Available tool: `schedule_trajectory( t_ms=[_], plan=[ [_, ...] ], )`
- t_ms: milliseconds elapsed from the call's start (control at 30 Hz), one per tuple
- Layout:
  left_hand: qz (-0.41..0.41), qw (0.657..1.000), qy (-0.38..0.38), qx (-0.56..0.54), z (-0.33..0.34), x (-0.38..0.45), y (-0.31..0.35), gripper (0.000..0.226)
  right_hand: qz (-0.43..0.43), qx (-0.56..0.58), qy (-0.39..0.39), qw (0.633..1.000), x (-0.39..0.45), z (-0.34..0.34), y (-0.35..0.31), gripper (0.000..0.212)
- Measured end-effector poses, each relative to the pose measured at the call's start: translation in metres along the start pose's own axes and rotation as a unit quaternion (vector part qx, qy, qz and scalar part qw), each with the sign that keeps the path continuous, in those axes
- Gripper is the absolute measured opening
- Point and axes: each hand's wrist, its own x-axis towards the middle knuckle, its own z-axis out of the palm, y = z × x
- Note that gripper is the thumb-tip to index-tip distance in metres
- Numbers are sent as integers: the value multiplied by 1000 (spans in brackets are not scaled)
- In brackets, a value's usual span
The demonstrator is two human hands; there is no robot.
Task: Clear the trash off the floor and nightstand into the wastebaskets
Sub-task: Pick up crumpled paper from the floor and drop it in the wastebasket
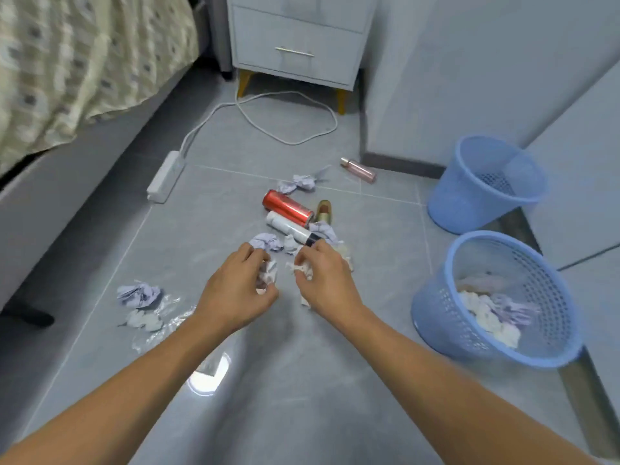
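Grey tiled floor [214, 229] runs between the bed and a pale nightstand [297, 45]. From my seat I see my left hand [235, 290] curled round a crumpled white paper wad [268, 275], and my right hand [327, 278] pinching another white paper scrap [298, 268]. Just beyond lie a red drink can [287, 208] and a white tube with a black cap [292, 228]. The near blue plastic mesh wastebasket [436, 317], on my right, holds crumpled papers; a second blue wastebasket [449, 203] stands behind it.

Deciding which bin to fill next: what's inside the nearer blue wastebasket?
The nearer wastebasket holds crumpled white and lilac paper wads along its lower side. Whatever lies beneath them is covered.
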Motion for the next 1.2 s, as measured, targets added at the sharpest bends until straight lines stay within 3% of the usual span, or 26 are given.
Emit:
schedule_trajectory(
  t_ms=[300, 400, 533, 667, 833, 1033, 1200],
  plan=[
    [190, 977, -58, -80, 32, 44, 234, 31, 164, -51, 196, 965, -87, -185, 91, 13],
    [216, 971, -90, -50, 68, 55, 286, 43, 221, -104, 182, 953, -114, -217, 138, 17],
    [226, 966, -123, -7, 98, 62, 314, 68, 248, -155, 104, 951, -140, -230, 174, 44],
    [226, 967, -113, -16, 112, 57, 307, 56, 244, -156, 98, 952, -147, -227, 180, 60],
    [210, 974, -79, -38, 100, 35, 270, 42, 199, -143, 138, 960, -128, -211, 156, 47],
    [120, 991, -50, -12, 68, 2, 157, 33, 44, -119, 123, 984, -80, -126, 91, 28],
    [6, 996, -70, 47, 61, -25, 49, 34, -11, -84, 45, 995, -57, -31, 56, 24]
  ],
)
